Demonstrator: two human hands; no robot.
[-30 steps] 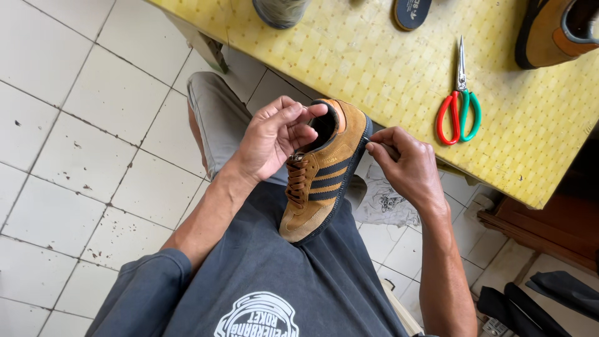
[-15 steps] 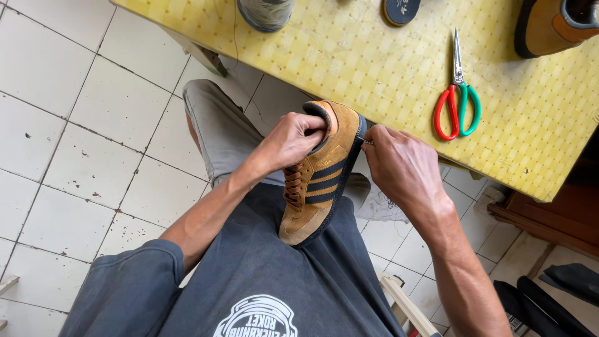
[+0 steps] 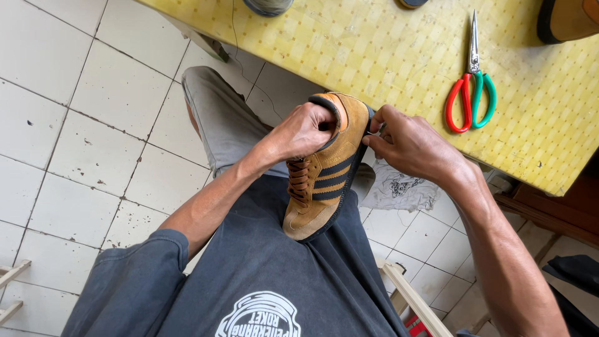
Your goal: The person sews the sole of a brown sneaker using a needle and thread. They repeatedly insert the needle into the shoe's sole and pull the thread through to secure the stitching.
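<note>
Tan shoe (image 3: 327,171) unmoved, right hand (image 3: 409,146) now touching heel

Looks like a small shoe-repair workshop, home-run kind. Evidence: a low worktop (image 3: 349,43) covered in yellow patterned sheet, worn and speckled with dirt. On it lie red-and-green scissors (image 3: 471,93), with a second tan shoe (image 3: 568,19) cut off at the top right edge. A tan sneaker with dark stripes (image 3: 327,168) is held over the person's lap. The floor (image 3: 81,125) is white tile, stained and scuffed. A crumpled printed rag (image 3: 399,187) sits below the worktop edge, with wooden slats (image 3: 412,299) near the floor. No shop fittings visible.
</note>
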